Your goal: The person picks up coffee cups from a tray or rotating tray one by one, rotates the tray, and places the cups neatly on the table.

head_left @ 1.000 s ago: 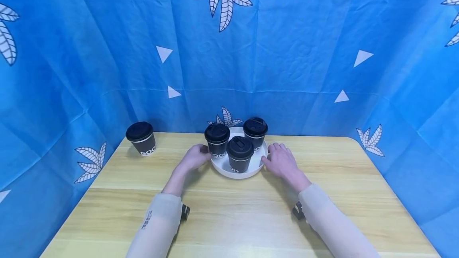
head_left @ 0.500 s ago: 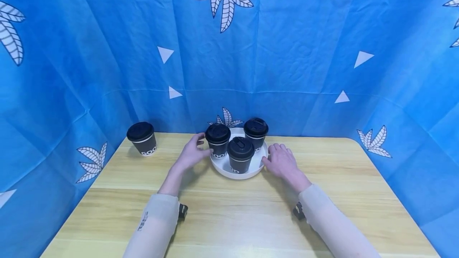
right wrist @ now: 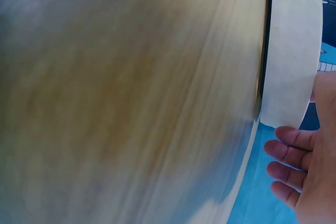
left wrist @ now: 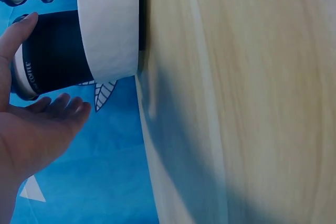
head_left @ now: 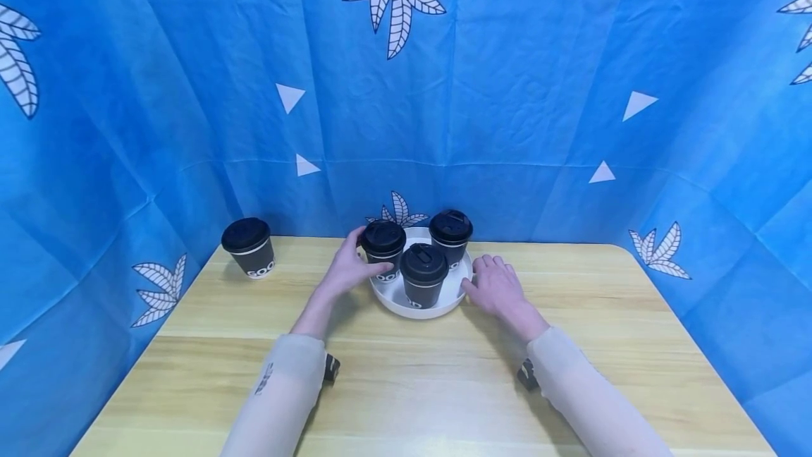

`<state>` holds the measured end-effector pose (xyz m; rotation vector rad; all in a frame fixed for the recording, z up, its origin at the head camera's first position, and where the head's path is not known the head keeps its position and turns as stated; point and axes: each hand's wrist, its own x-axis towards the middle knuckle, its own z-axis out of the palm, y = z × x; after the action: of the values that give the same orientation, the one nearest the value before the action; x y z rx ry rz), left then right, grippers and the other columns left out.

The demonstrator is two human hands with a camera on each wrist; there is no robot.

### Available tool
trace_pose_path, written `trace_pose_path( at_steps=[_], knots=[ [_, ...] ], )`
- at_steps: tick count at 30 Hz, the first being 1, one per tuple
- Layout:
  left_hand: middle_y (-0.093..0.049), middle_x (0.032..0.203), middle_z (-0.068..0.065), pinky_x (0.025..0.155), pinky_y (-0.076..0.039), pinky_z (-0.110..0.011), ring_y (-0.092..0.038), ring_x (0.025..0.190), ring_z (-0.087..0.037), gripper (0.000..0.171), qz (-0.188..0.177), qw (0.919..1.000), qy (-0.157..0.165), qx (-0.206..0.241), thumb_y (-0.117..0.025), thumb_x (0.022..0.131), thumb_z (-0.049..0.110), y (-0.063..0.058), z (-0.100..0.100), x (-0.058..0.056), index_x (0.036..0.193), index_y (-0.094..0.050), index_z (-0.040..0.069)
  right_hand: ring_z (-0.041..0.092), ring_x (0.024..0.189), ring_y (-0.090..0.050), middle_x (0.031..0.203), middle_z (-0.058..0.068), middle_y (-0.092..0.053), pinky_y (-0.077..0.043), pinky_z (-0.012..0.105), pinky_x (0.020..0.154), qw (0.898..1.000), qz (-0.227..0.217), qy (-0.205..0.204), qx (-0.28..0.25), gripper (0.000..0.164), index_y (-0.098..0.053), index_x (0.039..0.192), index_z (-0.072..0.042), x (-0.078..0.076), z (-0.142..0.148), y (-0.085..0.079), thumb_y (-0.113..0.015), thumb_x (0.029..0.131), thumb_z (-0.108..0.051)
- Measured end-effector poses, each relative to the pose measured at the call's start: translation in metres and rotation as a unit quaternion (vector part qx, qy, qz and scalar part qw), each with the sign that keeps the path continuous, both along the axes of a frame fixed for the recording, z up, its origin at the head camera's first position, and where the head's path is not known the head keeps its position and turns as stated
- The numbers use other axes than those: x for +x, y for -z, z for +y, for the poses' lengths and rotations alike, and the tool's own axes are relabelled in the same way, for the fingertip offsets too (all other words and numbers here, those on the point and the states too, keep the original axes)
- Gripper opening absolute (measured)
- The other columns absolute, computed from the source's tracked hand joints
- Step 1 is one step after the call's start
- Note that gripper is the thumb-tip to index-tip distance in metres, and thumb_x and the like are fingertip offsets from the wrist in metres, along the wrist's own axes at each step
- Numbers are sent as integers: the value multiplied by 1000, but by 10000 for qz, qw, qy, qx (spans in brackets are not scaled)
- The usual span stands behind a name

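A round white tray [head_left: 420,312] holds three lidded black paper coffee cups. My left hand [head_left: 345,270] is spread around the left cup [head_left: 383,256]. In the left wrist view its thumb touches that cup [left wrist: 58,51] near the lid, while the other fingers stay a little apart from it. The front cup [head_left: 423,277] and the back right cup [head_left: 452,238] stand upright. At the tray's right side, my right hand [head_left: 497,284] holds the rim. Its thumb reaches over the tray wall [right wrist: 293,45], and a fingertip meets the outside.
Another lidded coffee cup [head_left: 250,249] stands apart at the table's back left corner. The wooden table [head_left: 431,386] ends at a blue patterned curtain [head_left: 520,90] behind and at both sides.
My left hand has left the tray's left rim, opened, and moved up and around the left cup. My right hand, the tray and the cups have stayed in place.
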<state>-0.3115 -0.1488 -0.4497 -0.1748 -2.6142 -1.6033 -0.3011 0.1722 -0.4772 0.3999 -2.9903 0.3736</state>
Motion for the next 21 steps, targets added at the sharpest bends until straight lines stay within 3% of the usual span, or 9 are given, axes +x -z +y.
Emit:
trace_pose_path(
  at_steps=[21],
  knots=[
    [-47, 152, -25, 125, -26, -56, -42, 145, -42, 102, -134, 9990, -283, 315, -94, 73, 16, 7, 11, -5, 153, -33, -1, 32, 102, -50, 106, 11, -57, -45, 47, 87, 10000, 41, 60, -12, 35, -59, 106, -6, 3, -2, 0, -57, 99, -41]
  ],
)
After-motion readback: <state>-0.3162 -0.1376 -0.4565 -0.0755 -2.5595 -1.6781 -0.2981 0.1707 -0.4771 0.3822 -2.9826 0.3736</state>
